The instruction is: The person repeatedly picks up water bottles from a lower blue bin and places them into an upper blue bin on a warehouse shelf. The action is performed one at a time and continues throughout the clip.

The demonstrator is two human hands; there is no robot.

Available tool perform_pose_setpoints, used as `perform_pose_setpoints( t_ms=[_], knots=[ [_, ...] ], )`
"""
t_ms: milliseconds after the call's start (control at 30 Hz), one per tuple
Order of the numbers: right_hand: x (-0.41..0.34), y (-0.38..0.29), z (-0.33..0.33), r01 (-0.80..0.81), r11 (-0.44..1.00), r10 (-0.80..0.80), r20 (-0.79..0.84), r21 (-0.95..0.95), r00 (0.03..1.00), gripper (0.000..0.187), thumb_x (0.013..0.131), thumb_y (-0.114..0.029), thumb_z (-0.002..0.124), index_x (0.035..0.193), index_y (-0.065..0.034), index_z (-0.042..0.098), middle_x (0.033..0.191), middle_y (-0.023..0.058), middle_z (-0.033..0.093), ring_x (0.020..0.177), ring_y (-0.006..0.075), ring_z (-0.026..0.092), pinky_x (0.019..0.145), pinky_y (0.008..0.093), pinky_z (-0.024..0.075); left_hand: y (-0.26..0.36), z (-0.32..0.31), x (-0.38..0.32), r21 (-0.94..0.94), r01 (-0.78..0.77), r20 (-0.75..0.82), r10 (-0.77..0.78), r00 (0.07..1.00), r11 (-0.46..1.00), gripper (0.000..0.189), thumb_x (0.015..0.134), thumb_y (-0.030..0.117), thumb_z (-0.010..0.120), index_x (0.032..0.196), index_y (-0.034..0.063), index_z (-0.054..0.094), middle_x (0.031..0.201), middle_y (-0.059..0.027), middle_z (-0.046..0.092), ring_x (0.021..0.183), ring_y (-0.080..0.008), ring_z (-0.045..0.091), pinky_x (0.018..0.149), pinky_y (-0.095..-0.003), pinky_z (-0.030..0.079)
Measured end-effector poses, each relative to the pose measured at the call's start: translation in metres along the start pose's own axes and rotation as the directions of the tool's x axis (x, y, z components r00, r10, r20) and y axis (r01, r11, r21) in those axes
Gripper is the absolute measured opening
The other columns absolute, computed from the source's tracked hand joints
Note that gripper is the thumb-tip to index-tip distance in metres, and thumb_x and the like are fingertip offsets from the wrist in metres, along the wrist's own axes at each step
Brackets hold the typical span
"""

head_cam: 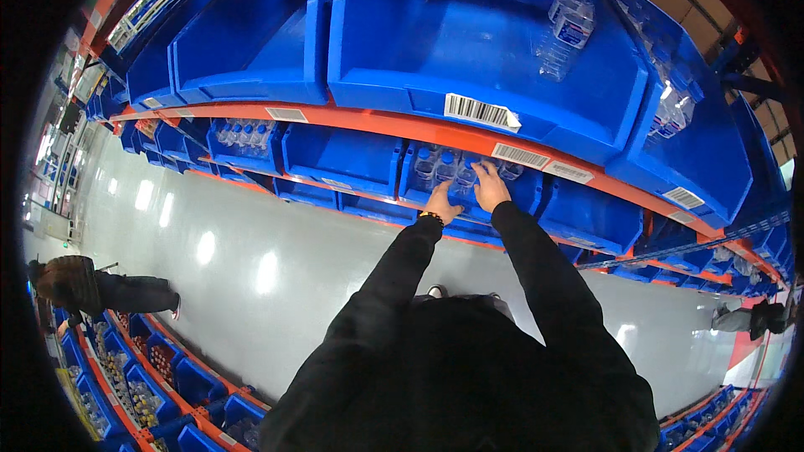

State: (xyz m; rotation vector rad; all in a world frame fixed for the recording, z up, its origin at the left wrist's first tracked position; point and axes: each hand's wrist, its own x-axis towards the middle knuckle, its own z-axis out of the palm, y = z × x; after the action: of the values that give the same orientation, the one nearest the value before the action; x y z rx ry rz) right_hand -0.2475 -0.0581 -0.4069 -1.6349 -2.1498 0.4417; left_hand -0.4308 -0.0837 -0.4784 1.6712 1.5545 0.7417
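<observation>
My left hand (pixel 443 203) is at the front edge of a blue plastic bin (pixel 411 191) on the lower shelf. Its fingers are apart, and a beaded bracelet (pixel 432 218) circles the wrist. Beside it, my right hand (pixel 491 188) reaches over the same bin, fingers spread near the cap of a clear plastic bottle (pixel 465 174). Whether those fingers grip the bottle cannot be made out. More clear bottles with blue caps (pixel 446 166) stand upright left of my hands, and another bottle (pixel 510 170) is to the right, partly hidden under the shelf beam.
Above is an orange shelf beam (pixel 402 132) bearing barcode labels. A large upper bin (pixel 389 85) holds a few bottles (pixel 573 25). More bottles sit in a lower bin (pixel 245 138) to the left. One person (pixel 125 292) stands far left, another (pixel 757 319) far right.
</observation>
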Motion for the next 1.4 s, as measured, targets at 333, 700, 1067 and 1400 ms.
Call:
perform_pose_setpoints(
  t_ms=[333, 700, 1067, 1400],
  knots=[
    [0.025, -0.016, 0.005, 0.096, 0.994, -0.095, 0.011, -0.053, 0.995, 0.048, 0.087, -0.001, 0.066, 0.134, -0.0057, 0.059, 0.137, 0.0218, 0.059, 0.121, 0.0436, 0.061, 0.101, 0.0483, 0.0533, 0.013, 0.0, 0.006, 0.049, 0.036, 0.055, -0.039, 0.998, 0.998, 0.101, 0.072, 0.016, 0.091, 0.156, 0.0025, 0.035, 0.151, -0.0275, 0.047, 0.139, -0.0437, 0.049, 0.115, -0.0447, 0.045],
    [-0.003, -0.008, -0.011, 0.115, 0.992, -0.118, -0.075, -0.047, 0.99, 0.039, 0.086, -0.005, 0.072, 0.125, -0.0087, 0.066, 0.12, 0.0174, 0.064, 0.104, 0.0417, 0.068, 0.088, 0.0492, 0.0585, 0.019, 0.007, 0.006, 0.007, 0.013, 0.068, -0.013, 0.998, 1.0, 0.104, 0.071, 0.015, 0.092, 0.156, 0.0017, 0.034, 0.154, -0.0279, 0.044, 0.142, -0.0439, 0.045, 0.118, -0.0446, 0.041],
    [-0.095, -0.087, -0.125, 0.314, 0.941, -0.298, -0.126, 0.126, 0.946, 0.034, 0.086, -0.008, 0.074, 0.119, -0.0045, 0.068, 0.116, 0.0144, 0.062, 0.097, 0.0386, 0.068, 0.084, 0.0445, 0.0585, 0.1, -0.053, -0.069, -0.056, -0.543, -0.032, 0.542, 0.84, 0.838, 0.086, 0.077, 0.001, 0.082, 0.152, 0.001, 0.039, 0.151, -0.0257, 0.046, 0.141, -0.0443, 0.046, 0.116, -0.0462, 0.043],
    [-0.155, -0.184, -0.273, 0.525, 0.849, -0.516, -0.127, 0.054, 0.847, 0.035, 0.083, -0.01, 0.078, 0.117, -0.0064, 0.069, 0.117, 0.0088, 0.064, 0.097, 0.0272, 0.071, 0.082, 0.035, 0.0602, 0.249, -0.179, -0.171, 0.095, -0.609, 0.091, 0.602, 0.793, 0.788, 0.077, 0.078, 0.008, 0.082, 0.146, 0.0032, 0.047, 0.136, -0.0188, 0.057, 0.126, -0.0388, 0.058, 0.103, -0.0449, 0.052]
  ],
)
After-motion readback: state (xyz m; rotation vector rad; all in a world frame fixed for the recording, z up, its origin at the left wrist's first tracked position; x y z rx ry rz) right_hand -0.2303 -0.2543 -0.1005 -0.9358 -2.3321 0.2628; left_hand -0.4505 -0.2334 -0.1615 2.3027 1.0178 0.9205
